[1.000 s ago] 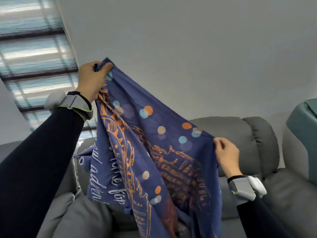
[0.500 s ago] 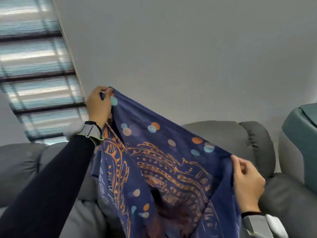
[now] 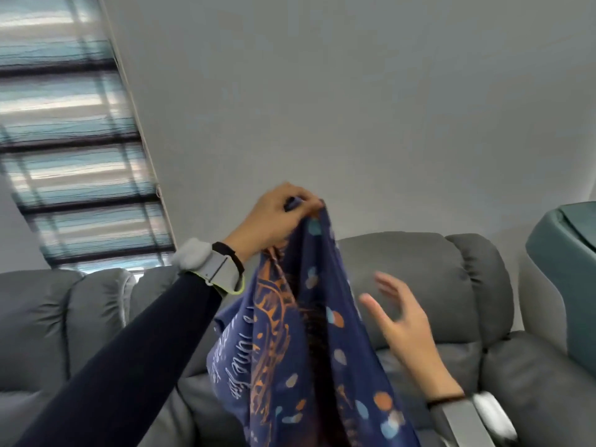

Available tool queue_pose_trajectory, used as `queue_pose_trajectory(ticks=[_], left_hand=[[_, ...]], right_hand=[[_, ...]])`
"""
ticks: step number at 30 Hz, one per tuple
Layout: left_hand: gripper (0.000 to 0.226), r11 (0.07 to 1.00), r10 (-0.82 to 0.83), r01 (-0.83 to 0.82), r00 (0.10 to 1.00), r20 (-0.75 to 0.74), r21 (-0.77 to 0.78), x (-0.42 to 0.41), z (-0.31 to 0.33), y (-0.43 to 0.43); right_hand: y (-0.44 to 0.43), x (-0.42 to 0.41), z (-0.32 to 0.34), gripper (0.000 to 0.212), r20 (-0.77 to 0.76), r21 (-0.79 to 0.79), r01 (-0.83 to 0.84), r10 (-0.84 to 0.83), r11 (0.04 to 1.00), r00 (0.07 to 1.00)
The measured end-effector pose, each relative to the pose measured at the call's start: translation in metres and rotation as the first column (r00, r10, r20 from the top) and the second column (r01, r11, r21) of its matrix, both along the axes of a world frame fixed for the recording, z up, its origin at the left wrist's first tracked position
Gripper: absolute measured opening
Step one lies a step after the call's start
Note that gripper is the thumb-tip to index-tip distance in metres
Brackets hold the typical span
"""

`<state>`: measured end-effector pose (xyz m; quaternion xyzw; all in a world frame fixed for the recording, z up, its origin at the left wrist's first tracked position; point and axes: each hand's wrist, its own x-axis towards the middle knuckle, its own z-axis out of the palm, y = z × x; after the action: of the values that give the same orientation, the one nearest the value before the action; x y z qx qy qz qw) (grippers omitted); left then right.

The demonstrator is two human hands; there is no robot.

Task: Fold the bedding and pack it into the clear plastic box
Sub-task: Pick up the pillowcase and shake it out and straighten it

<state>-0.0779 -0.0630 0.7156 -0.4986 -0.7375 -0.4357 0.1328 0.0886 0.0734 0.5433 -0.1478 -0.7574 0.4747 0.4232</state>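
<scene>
A home living room: grey padded sofa [image 3: 419, 285], window blinds [image 3: 74, 150].

pinching the bunched top of the navy printed bedding [image 3: 290, 350] in the left hand [image 3: 277, 217], up near 12 o'clock, cloth hanging straight down. holding the right hand [image 3: 403, 321] spread just beside it at 3 o'clock. backed by a grey sofa [image 3: 419, 262], with a striped blind [image 3: 74, 156] at 10 o'clock.

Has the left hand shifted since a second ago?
Yes. The left hand, gripping the bedding, has moved right, away from the blind, to above the sofa backrest.
</scene>
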Motion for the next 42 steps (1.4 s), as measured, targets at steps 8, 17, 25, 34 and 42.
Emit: queue_pose_trajectory(ticks=[8,17,25,34,42], left_hand=[[0.051,0.911,0.289,-0.264,0.957,0.036,-0.316,-0.024,-0.024,-0.019],[0.063,0.829,0.459,-0.547,0.55,0.698,-0.114,-0.1,-0.057,-0.078],[0.061,0.876,0.424,-0.257,0.815,0.396,-0.408,-0.026,-0.056,-0.015],[0.044,0.976,0.033,0.135,0.691,0.722,-0.174,-0.021,-0.081,-0.021],[0.008,0.971,-0.159,-0.115,0.333,0.929,0.208,-0.017,-0.094,-0.023]], right_hand=[[-0.005,-0.072,0.079,0.042,-0.028,0.055,0.011,-0.009,0.998,1.0],[0.098,-0.052,0.123,0.041,-0.161,-0.374,0.588,-0.675,0.717,0.72],[-0.036,-0.095,0.063,0.029,-0.135,-0.049,0.061,-0.068,0.997,0.989],[-0.044,-0.097,0.038,0.028,0.04,-0.248,-0.386,0.407,0.889,0.912],[-0.003,-0.098,0.038,0.048,-0.219,-0.369,0.212,-0.306,0.905,0.926]])
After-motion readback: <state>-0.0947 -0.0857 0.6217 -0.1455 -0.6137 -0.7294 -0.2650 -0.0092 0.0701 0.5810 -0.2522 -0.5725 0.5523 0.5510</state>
